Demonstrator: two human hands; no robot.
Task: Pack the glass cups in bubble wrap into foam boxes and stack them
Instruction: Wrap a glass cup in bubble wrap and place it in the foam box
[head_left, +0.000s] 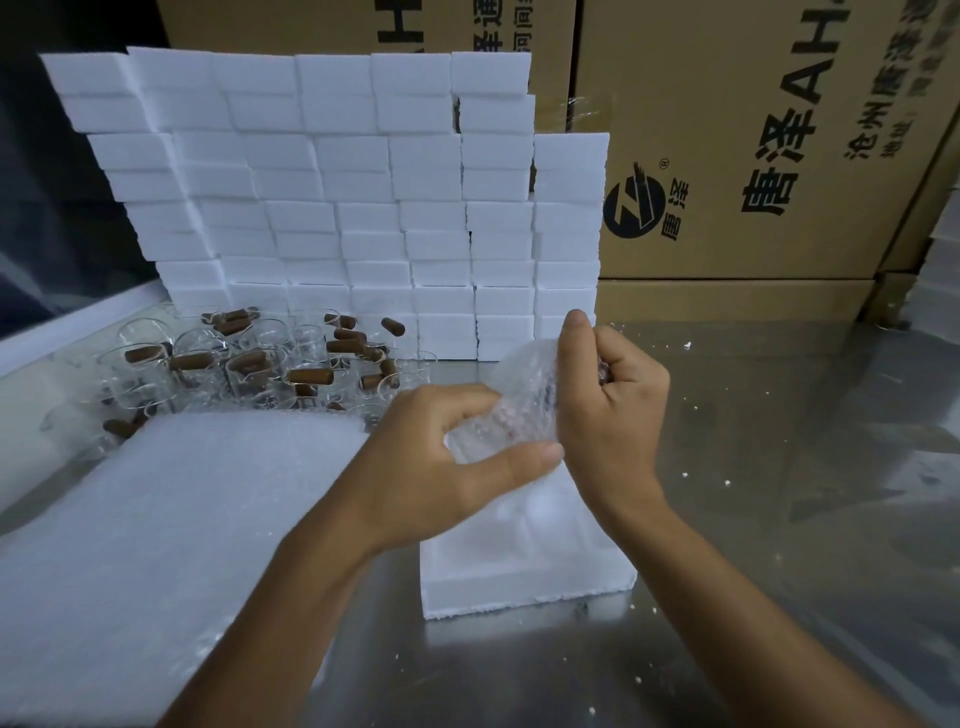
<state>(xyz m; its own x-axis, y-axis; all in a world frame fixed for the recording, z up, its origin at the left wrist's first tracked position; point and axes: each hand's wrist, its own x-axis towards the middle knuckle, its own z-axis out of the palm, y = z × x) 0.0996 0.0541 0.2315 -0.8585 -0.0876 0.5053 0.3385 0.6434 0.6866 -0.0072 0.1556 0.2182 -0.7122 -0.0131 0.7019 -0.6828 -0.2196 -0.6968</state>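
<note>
A glass cup wrapped in bubble wrap (511, 405) is held between both hands above an open white foam box (524, 577) on the steel table. My left hand (441, 452) grips its lower left side, thumb across the front. My right hand (608, 400) grips the wrap's right edge with curled fingers. A pile of bare glass cups with brown wooden handles (249, 364) lies at the left rear. Behind them rises a wall of stacked white foam boxes (363, 208).
A stack of bubble wrap sheets (171, 530) covers the table's left front. Large printed cardboard cartons (753, 156) stand behind and to the right. Foam crumbs dot the steel tabletop (779, 467) on the right.
</note>
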